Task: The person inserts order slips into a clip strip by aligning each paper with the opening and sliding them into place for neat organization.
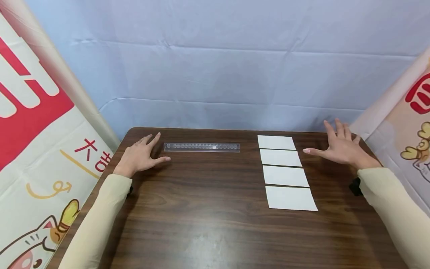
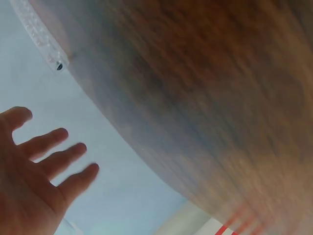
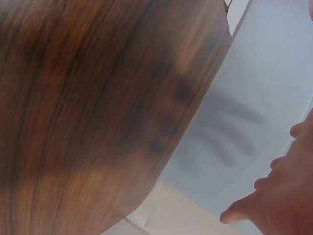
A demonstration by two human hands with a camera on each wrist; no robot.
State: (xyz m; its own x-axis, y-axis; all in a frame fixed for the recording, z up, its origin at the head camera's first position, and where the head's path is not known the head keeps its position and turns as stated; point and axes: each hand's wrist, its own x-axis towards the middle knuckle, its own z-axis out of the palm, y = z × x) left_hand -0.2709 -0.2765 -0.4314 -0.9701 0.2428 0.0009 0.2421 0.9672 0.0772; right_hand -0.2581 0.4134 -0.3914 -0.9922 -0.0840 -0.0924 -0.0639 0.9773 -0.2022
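A long clear plastic strip with a row of round shapes along it lies near the far edge of the table. Just left of it hovers my left hand, fingers spread, holding nothing; the left wrist view shows the same hand with its fingers apart. Several white paper cards form a column right of the strip, the nearest card being the largest in view. To the right of the cards my right hand is spread with nothing in it. Part of that hand shows in the right wrist view.
The brown wood-grain table has rounded far corners. Behind it hangs a pale blue cloth. Printed cloths with cartoon figures hang at the left and right sides.
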